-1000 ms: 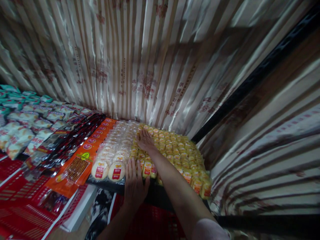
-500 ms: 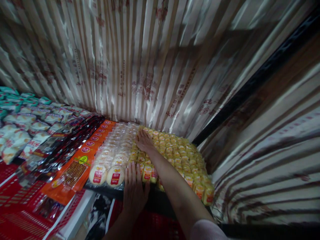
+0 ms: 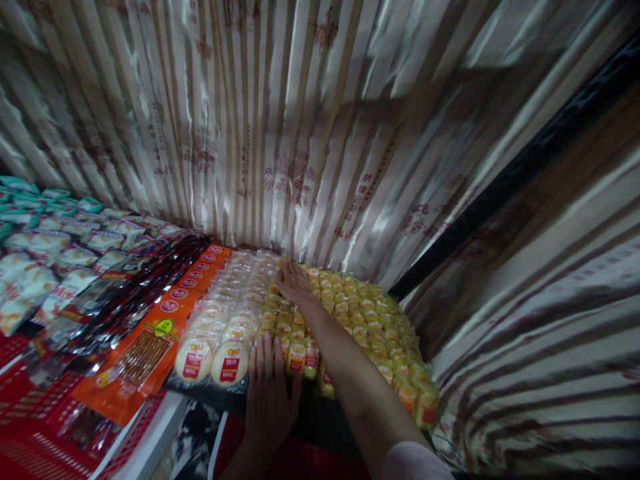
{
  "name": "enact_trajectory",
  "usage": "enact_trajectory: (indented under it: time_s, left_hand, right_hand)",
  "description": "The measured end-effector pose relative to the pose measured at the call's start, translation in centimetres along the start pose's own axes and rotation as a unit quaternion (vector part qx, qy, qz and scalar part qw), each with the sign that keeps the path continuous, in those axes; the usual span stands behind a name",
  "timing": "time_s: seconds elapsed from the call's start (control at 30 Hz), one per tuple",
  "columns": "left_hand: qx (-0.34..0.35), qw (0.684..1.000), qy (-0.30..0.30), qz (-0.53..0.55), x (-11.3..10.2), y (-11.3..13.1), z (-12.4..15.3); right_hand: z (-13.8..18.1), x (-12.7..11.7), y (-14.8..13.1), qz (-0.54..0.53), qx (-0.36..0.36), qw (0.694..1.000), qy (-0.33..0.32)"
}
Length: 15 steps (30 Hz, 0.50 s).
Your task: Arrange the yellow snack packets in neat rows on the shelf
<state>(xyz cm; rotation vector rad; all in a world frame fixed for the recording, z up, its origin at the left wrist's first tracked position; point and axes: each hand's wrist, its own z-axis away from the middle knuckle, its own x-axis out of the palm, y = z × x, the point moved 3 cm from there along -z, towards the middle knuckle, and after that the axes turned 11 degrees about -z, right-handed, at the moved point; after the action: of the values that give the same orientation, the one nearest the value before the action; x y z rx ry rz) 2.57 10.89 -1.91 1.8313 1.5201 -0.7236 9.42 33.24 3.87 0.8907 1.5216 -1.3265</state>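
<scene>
Yellow snack packs [image 3: 360,313] stand in rows on a dark shelf. My right hand [image 3: 294,281] lies stretched out on their far left part, its forearm crossing over the rows. At the front, my left hand [image 3: 273,383] is flat with fingers extended, against the left front edge of the yellow packs. Left of both hands are clear-wrapped round rice crackers [image 3: 229,362] with red labels, in two columns. Neither hand is closed around a pack. The forearm hides part of the yellow rows.
To the left lie orange bags of stick snacks [image 3: 145,357], dark shiny packs [image 3: 150,277], white packs [image 3: 30,287] and green packs [image 3: 20,210]. Red baskets [image 3: 30,427] sit below the shelf. A patterned curtain [image 3: 225,120] hangs behind, and a black post [image 3: 500,193] slants at right.
The view has shifted slightly, so the shelf sits a bit lower. Both hands keep nearly the same places on the yellow packs.
</scene>
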Motion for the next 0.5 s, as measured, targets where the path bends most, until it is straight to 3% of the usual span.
enact_trajectory:
  time_s: [0.23,0.5]
  left_hand:
    - [-0.003,1.0,0.005,-0.006,-0.2,0.0,0.0]
    - [-0.002,1.0,-0.001,-0.009,0.0,0.0,0.0]
  right_hand:
    - [-0.6,-0.1,-0.1,0.004,-0.005,1.0,0.01]
    - [-2.4,0.9,0.2,0.001,-0.015,0.999,-0.039]
